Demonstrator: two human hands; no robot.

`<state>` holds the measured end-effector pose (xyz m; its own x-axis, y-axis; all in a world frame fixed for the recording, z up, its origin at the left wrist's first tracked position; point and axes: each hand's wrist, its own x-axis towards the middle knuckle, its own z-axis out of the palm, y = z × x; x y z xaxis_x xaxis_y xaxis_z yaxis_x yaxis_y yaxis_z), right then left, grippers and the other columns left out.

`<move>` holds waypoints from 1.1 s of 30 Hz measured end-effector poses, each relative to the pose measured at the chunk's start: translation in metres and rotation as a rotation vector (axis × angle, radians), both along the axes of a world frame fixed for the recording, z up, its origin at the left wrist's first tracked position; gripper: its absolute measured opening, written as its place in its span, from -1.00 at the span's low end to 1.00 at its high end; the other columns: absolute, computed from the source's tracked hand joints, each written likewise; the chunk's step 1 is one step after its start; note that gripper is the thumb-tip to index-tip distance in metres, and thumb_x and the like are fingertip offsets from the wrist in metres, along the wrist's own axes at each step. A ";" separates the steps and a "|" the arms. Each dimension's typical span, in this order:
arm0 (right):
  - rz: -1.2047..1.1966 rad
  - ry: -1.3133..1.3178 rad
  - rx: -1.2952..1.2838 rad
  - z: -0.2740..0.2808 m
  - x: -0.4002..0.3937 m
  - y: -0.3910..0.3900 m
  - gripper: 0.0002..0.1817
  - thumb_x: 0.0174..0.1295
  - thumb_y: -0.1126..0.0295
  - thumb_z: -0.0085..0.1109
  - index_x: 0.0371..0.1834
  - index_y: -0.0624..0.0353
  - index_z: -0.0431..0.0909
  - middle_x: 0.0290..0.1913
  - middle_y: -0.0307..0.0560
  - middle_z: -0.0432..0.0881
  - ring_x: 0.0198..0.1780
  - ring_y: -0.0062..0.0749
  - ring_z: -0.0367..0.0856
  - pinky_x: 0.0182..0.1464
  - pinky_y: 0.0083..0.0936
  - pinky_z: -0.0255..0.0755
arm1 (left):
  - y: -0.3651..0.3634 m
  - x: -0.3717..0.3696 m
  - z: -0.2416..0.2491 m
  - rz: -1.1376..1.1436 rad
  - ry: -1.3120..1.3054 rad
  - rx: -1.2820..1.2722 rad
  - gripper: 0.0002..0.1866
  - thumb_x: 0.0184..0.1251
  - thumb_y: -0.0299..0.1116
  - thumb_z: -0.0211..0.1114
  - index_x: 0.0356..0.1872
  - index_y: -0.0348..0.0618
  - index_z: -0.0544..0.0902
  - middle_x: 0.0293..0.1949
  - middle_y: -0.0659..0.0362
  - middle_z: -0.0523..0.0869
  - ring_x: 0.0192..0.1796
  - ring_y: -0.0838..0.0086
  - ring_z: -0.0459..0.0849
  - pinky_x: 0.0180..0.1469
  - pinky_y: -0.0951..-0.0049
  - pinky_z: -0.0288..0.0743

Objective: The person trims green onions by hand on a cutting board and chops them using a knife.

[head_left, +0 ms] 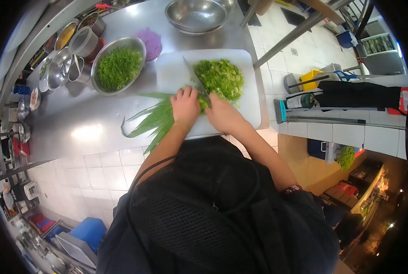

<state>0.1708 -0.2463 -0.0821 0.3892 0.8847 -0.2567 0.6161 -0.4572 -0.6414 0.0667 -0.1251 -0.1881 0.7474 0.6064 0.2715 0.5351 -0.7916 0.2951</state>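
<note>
On a white cutting board my right hand is closed around the handle end of a knife, its blade pointing up and to the left. Beside it, my left hand presses down with bent fingers on a bunch of green onions, whose long leaves fan out to the left past the board's edge. A pile of chopped green onion lies to the right of the blade. Small cut pieces show near my left fingertips.
Left of the board stands a metal bowl of chopped greens, with a purple cloth beside it. Metal bowls sit behind the board. More containers line the steel table's far left.
</note>
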 end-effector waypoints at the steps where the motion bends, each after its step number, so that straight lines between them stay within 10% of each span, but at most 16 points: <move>1: 0.002 -0.005 -0.005 0.003 -0.007 -0.005 -0.65 0.44 0.36 0.16 0.14 0.34 0.35 -0.19 0.51 0.70 -0.06 0.46 0.71 -0.01 0.26 0.53 | -0.001 0.000 -0.001 0.000 0.000 0.001 -0.74 0.23 -0.36 0.37 -0.05 -0.03 0.64 0.04 0.18 0.64 0.16 0.18 0.58 0.14 0.00 0.40; 33: -0.066 -0.048 -0.055 -0.016 -0.043 -0.022 -0.68 0.40 0.36 0.15 0.06 0.40 0.43 -0.25 0.55 0.70 -0.11 0.48 0.72 -0.03 0.24 0.56 | 0.005 -0.005 -0.001 0.038 -0.198 -0.194 -0.82 0.28 -0.46 0.25 -0.10 -0.10 0.61 -0.06 0.11 0.62 0.11 0.09 0.56 0.12 0.02 0.37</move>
<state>0.1276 -0.2685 -0.0977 0.4595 0.8415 -0.2840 0.6128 -0.5319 -0.5845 0.0621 -0.1196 -0.1889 0.6672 0.6880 0.2855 0.4803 -0.6903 0.5411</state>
